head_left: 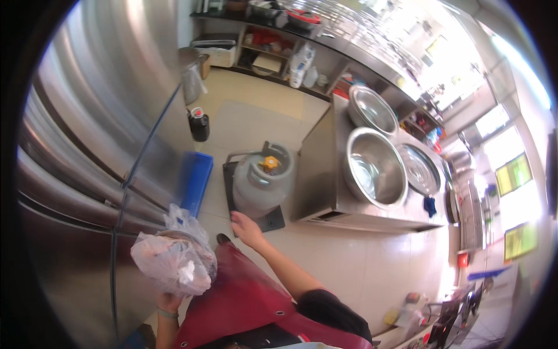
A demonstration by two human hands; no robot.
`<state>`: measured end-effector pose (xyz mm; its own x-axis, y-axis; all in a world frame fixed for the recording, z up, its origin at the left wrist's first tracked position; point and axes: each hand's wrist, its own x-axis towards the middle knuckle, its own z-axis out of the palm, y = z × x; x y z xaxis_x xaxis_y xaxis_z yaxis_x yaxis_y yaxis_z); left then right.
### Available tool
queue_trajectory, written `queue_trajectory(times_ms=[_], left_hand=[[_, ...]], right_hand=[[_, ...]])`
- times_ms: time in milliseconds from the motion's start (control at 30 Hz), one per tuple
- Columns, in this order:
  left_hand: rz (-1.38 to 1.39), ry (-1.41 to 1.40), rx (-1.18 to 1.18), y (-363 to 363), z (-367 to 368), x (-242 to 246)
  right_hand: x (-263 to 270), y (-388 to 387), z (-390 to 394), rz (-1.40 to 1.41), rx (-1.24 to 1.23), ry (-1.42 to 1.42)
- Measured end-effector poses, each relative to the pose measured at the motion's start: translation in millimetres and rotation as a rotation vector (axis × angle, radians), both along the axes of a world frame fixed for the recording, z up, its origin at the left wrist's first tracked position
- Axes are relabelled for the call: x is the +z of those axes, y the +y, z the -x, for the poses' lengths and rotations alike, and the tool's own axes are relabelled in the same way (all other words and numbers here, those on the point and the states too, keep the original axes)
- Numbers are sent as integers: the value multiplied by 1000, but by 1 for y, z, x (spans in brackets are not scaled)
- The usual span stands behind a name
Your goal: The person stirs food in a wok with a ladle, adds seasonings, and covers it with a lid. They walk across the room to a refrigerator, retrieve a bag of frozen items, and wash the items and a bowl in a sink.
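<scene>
My left hand (168,301) supports a clear plastic bag (172,261) with pale pinkish contents that I cannot make out. A rounded grey metal edge (212,266) shows behind the bag, apparently a bowl, and the bag hides most of it. Held out in front of my red apron (244,292), my right hand (246,229) is empty, its fingers loosely bent. Beyond that hand a grey gas cylinder (261,192) with a yellow valve knob (270,162) stands upright on a black platform (272,220). Whether the hand touches either one is unclear.
Stainless steel refrigerator doors (144,183) rise close on my left. By them are a blue plastic bin (198,183) and a dark jug (199,126) on the floor. To the right, a steel worktable (320,174) carries a deep metal basin (377,168) and other metalware. Shelving (268,48) lines the back.
</scene>
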<state>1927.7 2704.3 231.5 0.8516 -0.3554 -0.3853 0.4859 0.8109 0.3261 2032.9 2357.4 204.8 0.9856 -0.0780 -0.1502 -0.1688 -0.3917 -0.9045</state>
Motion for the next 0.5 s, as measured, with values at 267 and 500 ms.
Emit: queue_trajectory(times_ms=[267,500], left_hand=[[-40,-158,-358,-105,-13,-12],[38,-182,-465,-281,-35,34]], right_hand=[[-29,-187,228,88,-720,55],[64,-395,260,157,-1031,-314]])
